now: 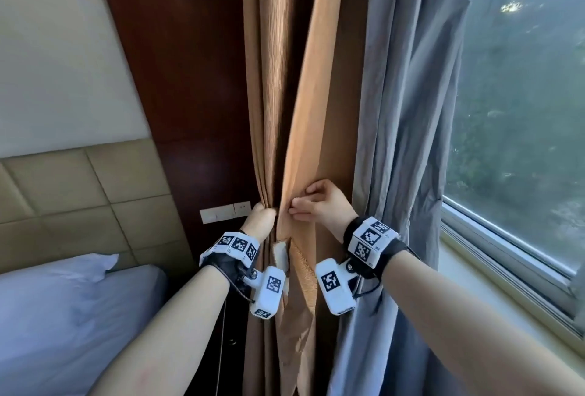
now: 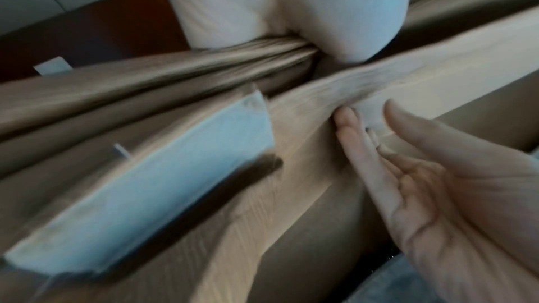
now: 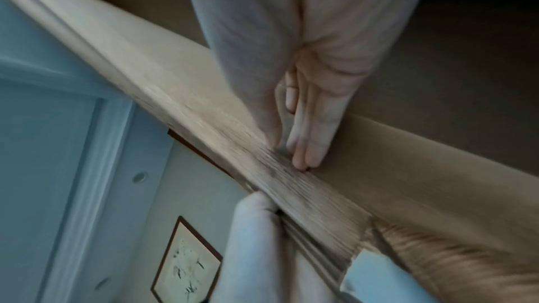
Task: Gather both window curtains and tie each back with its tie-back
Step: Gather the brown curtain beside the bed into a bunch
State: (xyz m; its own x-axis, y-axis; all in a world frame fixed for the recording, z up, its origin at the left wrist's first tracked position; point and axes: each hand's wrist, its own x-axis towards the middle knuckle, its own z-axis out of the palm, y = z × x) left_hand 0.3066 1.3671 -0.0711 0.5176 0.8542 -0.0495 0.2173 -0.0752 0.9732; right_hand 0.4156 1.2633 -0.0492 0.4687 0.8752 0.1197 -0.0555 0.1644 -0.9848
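A tan curtain [image 1: 304, 95] hangs in pleats beside a grey sheer curtain [image 1: 402, 110]. My left hand [image 1: 262, 210] grips the gathered left pleats in a fist. In the left wrist view the bunched folds [image 2: 248, 54] run into that left hand [image 2: 277, 8]. My right hand [image 1: 296, 205] pinches a fold of the tan curtain's right panel, thumb against fingers [image 3: 303, 142]. A tan strip with a pale lining, apparently the tie-back [image 1: 280, 256], hangs just below my left hand. Its lining [image 2: 146, 181] shows blurred in the left wrist view. Its upper end is hidden.
A bed with a white pillow [image 1: 57, 300] and a padded headboard [image 1: 79, 199] stand at the left. A dark wood panel [image 1: 190, 79] with a switch plate [image 1: 224, 212] is behind the curtain. The window [image 1: 522, 110] and its sill [image 1: 474, 285] run along the right.
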